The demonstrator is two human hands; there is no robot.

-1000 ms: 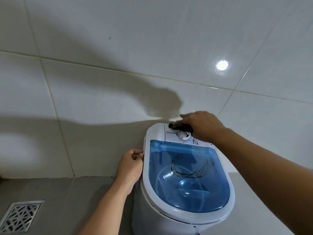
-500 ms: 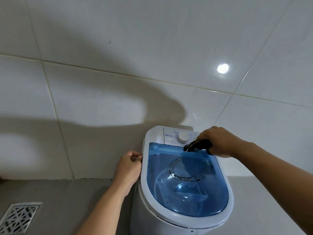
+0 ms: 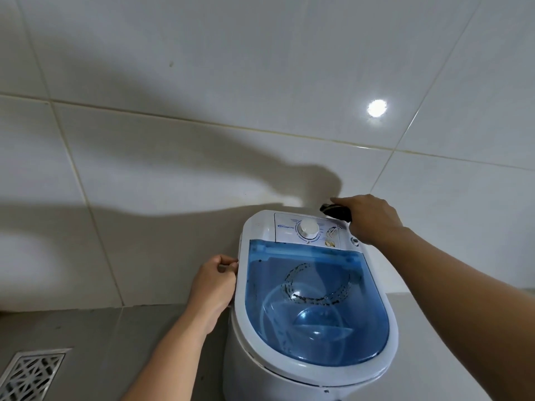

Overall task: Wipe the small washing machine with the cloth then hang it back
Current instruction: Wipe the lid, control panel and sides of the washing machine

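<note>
The small white washing machine [image 3: 262,227] stands against the tiled wall, with a see-through blue lid [image 3: 315,308] and a white dial [image 3: 308,228] on its back panel. My right hand [image 3: 369,217] is at the machine's back right corner, closed around a dark cloth [image 3: 335,211] that pokes out past my fingers. Curled fingers of my left hand [image 3: 214,280] grip the machine's left rim.
A metal floor drain grate [image 3: 30,374] lies at the lower left on the grey floor. The glossy tiled wall [image 3: 202,140] rises right behind the machine. A light reflection shows on a tile at the upper right.
My right hand with the cloth moved from the lid's back edge up to the back right corner of the panel. The left hand stayed on the rim.
</note>
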